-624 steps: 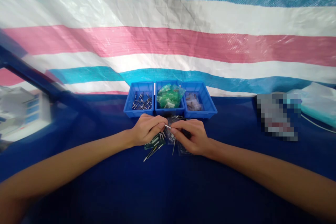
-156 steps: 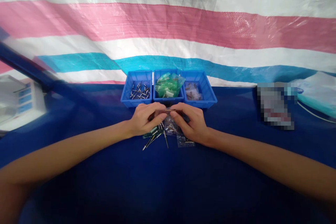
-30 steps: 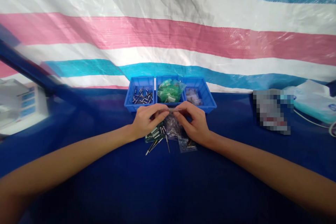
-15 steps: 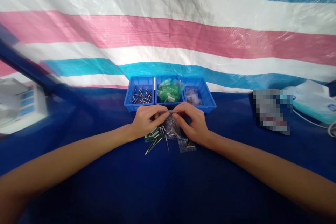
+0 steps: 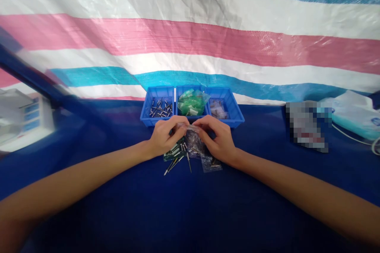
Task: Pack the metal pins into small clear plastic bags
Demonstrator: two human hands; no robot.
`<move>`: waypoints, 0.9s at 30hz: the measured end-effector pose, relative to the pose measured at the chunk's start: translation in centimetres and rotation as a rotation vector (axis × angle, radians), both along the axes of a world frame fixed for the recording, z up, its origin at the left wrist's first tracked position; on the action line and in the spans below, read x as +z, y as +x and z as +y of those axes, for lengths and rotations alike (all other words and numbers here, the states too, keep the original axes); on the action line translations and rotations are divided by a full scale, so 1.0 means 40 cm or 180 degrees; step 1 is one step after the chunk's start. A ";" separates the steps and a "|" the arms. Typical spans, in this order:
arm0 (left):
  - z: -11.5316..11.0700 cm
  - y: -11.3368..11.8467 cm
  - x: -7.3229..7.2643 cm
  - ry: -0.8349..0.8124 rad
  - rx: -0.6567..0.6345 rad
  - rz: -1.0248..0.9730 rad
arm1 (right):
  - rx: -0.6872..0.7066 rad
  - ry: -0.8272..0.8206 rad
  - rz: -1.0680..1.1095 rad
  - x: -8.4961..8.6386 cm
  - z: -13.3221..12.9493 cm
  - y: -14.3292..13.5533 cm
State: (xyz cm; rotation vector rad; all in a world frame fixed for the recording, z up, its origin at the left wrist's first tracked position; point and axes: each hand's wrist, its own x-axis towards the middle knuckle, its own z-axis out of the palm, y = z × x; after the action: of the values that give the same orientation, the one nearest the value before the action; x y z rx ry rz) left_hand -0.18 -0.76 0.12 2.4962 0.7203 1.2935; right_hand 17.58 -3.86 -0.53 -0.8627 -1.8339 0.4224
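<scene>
My left hand point(image 5: 168, 136) and my right hand point(image 5: 217, 137) meet just in front of the bins. Their thumbs and fingers pinch the top edge of a small clear plastic bag point(image 5: 192, 127), one from each side; what is in it I cannot make out. Beneath my left hand lie loose pop rivets point(image 5: 178, 160), long thin pins with pale heads, partly on a green packet point(image 5: 171, 155). Under and beside my right hand are clear bags point(image 5: 212, 165) with small metal parts in them. My fingers hide part of this pile.
Three blue bins stand behind my hands: the left bin point(image 5: 143, 115) holds loose rivets, the middle has a green bag point(image 5: 193, 102), the right has clear packets point(image 5: 218, 110). A white box point(image 5: 38, 122) is far left; a tissue pack point(image 5: 353, 114) lies right. Striped sheeting point(image 5: 190, 39) hangs behind.
My fingertips have shifted on the bag's top edge; the left fingers have curled in and moved slightly left. The bins and the pile have stayed put.
</scene>
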 end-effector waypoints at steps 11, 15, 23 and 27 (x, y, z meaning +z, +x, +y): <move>0.000 0.006 0.010 0.0048 -0.0030 0.0097 | 0.0032 0.0046 -0.0038 0.003 0.001 0.001; -0.003 0.007 0.016 0.0045 -0.0067 0.0134 | 0.0025 0.0091 -0.0010 0.002 0.001 0.003; -0.003 0.006 0.012 0.0077 -0.0019 0.0110 | 0.0045 0.0150 0.0040 0.003 -0.002 0.000; 0.002 0.007 0.007 0.0143 0.0056 0.0104 | -0.0009 0.0215 0.0074 0.003 -0.002 0.002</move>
State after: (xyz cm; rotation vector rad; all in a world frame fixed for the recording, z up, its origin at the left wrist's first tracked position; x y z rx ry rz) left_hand 0.10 -0.69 0.41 2.5578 0.7298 1.2915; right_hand 17.67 -3.95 -0.39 -0.8109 -1.8150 0.3651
